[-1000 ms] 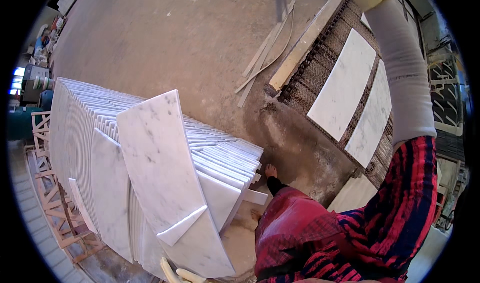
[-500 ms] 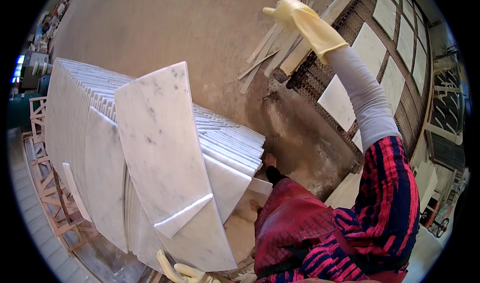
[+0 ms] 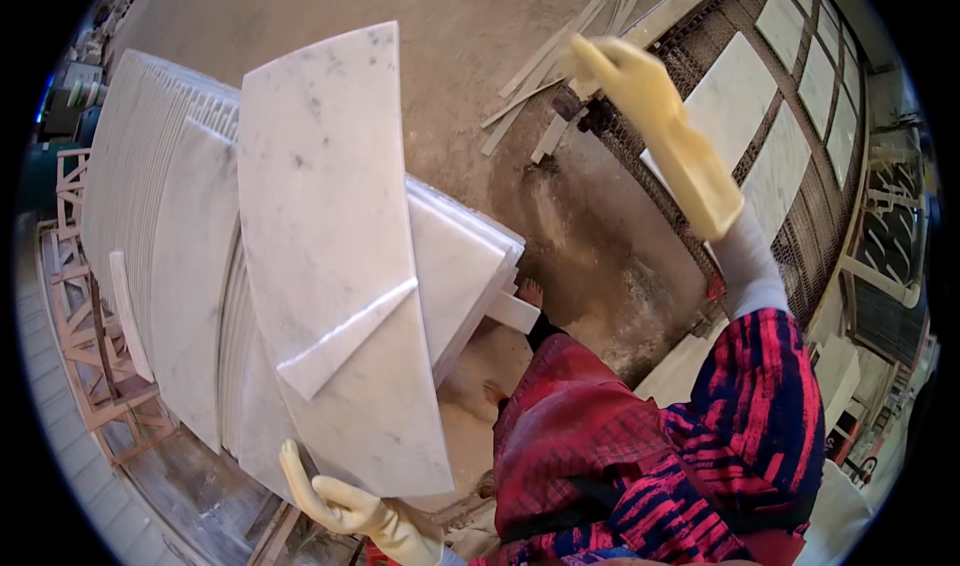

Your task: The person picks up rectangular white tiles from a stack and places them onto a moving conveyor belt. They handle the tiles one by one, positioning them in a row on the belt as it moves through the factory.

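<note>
A large white marble slab (image 3: 325, 196) with grey flecks leans out from a stack of similar slabs (image 3: 160, 256). My left hand (image 3: 355, 511), in a pale yellow rubber glove, is at the slab's lower edge, thumb and fingers on either side of its corner. A thin wedge-shaped white piece (image 3: 348, 338) lies across the slab's lower half. My right hand (image 3: 665, 131), gloved the same way, is raised at the upper right with its fingers stretched out, apart from the slab. It hangs in front of a mesh rack (image 3: 675, 76) and appears to hold nothing.
White slabs (image 3: 735, 91) lie spaced out on the rack at right. Long thin strips (image 3: 550, 56) lie on the floor at its near end. A wooden crate frame (image 3: 95, 366) stands beyond the stack at left. My bare feet (image 3: 530, 293) are close to the stack.
The slab's upper end has risen toward me relative to the stack. My right hand has come down and to the right. More of my left hand shows, and the view has shifted.
</note>
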### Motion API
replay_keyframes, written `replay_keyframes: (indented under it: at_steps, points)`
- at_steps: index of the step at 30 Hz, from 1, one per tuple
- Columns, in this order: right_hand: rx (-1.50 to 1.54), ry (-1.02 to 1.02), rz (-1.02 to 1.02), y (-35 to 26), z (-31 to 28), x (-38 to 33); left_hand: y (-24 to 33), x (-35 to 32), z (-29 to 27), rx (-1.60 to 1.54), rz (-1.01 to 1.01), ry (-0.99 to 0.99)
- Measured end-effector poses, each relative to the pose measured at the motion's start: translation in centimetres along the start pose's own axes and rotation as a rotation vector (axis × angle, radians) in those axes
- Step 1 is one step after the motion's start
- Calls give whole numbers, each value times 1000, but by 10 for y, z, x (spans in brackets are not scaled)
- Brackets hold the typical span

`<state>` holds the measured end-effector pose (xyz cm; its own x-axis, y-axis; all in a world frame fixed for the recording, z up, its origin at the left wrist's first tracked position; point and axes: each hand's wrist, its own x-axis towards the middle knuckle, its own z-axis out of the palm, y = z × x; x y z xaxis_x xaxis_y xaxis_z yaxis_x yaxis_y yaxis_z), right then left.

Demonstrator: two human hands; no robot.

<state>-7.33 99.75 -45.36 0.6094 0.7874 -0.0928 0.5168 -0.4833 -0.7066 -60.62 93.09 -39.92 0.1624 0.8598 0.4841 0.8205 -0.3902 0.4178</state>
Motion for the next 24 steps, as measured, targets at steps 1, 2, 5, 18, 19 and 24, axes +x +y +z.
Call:
replay_keyframes:
  at_steps: [1,2,5,18,19,24]
  points:
    - [94,-35,7,13,6,-22,-2,-2,-1,20,-1,-3]
    - [180,-70,-3,23,15,-44,-1,-3,-2,27,5,-1]
    - [314,-115,200,14,35,-140,-6,-4,-1,-5,12,42]
    - [-73,-438,37,61,144,-427,-60,-75,-41,-603,240,428]
    - [-80,-431,94,48,149,-444,-65,-99,-65,-561,245,362]
    - [-99,-589,78,41,222,-548,-140,-254,-145,-502,74,150]
